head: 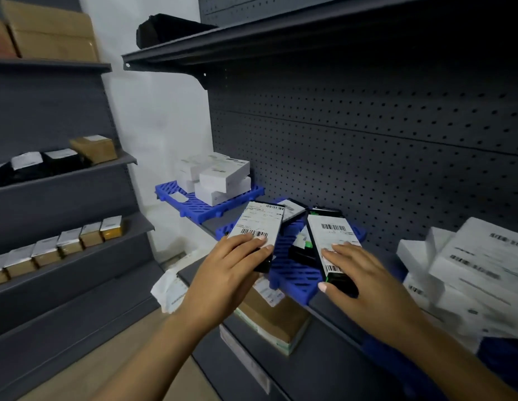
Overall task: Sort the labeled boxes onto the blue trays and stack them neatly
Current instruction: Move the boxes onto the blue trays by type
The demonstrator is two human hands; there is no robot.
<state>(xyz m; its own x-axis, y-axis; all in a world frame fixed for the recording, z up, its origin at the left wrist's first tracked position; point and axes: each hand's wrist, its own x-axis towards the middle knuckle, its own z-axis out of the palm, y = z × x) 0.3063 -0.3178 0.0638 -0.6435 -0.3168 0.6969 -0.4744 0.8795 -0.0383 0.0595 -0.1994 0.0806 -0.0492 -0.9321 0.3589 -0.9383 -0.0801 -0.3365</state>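
Boxes (259,227) (333,241) bear barcode labels, text unreadable; each hand's fingers (259,241) (338,253) grip one

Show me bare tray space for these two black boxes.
Free: near tray, its front strip between the two held boxes; far tray, front-left beside the white boxes. Crowded: near tray's back, under small boxes.

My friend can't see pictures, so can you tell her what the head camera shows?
A person's left hand and right hand each hold a black box with a white barcode label, the left box and the right box, over a blue tray on a grey shelf. White boxes are stacked on another blue tray behind.
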